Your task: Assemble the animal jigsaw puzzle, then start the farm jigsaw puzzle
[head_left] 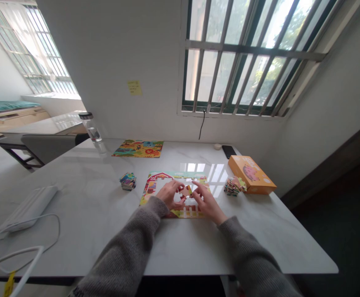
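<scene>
Over the middle of a partly assembled jigsaw puzzle [159, 175] with a red barn, I hold a brownish puzzle piece [184, 192] with a yellow edge. My left hand [169, 194] closes on its left side, thumb below and fingers above. On the other side my right hand [207, 203] has its fingertips at the yellow edge, bent as in a pinch. Whether this is one piece or several joined is too small to tell. The puzzle's border is laid, and the white table shows through its middle. My fingers and palms cover parts of the picture.
Stacks of puzzle pieces stand left [128, 181] and right [234, 186]. An orange box [252, 174] and a black phone [228, 152] lie at right. Behind are an animal picture puzzle [139, 148] and a water bottle [91, 127]. A white power strip [29, 208] with cables lies left.
</scene>
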`<state>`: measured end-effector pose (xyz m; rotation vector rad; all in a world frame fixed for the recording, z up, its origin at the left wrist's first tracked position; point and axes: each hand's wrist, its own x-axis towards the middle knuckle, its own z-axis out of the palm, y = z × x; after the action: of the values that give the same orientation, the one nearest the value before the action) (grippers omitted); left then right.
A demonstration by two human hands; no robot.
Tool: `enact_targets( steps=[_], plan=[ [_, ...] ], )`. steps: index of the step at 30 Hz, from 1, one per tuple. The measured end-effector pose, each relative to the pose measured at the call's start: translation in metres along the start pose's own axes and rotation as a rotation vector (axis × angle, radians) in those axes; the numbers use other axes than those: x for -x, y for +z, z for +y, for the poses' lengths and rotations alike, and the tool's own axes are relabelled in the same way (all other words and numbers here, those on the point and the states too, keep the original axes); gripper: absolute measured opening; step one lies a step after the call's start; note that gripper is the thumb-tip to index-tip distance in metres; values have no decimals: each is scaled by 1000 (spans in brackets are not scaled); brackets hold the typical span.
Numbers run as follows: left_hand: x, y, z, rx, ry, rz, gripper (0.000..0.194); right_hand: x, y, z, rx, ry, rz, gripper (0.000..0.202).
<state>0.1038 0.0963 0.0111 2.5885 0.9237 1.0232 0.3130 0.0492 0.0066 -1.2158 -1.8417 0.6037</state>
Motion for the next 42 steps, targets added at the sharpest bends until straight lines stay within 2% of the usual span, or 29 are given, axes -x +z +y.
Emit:
enact_targets(
  steps=[3, 7, 12, 17, 24, 26, 29, 32, 36, 40, 42],
  plan=[
    [-1, 10, 6, 19, 14, 32, 37, 0, 5, 2, -171, 47, 14, 46],
    [-1, 20, 7, 30, 0, 29, 36, 0, 4, 9, -218, 74, 34, 38],
    [3, 20, 5, 31, 54, -39, 46, 0, 0, 13, -169, 100, 41, 34],
    [5, 22, 3, -6, 60, 12, 35, 0, -6, 12, -159, 98, 32, 41],
    [5, 24, 6, 0, 71, 40, 38, 2, -7, 7, -286, 158, -14, 38],
    [5, 24, 7, 6, 55, 58, 32, 4, -12, 6, -227, 131, -15, 36],
    [4, 24, 9, 64, 31, 38, 30, 9, -25, 7, -65, 13, -21, 38],
    [4, 26, 13, 159, 35, 15, 25, 17, -38, 10, 8, -88, -79, 37],
    [5, 31, 21, 286, 47, -25, 20, 28, -46, 15, 60, -130, -108, 32],
    [1, 36, 30, 368, 11, -47, 16, 35, -50, 20, 99, -171, -73, 35],
    [-3, 36, 33, 361, -7, -58, 22, 37, -55, 25, 133, -172, -36, 33]
  ],
)
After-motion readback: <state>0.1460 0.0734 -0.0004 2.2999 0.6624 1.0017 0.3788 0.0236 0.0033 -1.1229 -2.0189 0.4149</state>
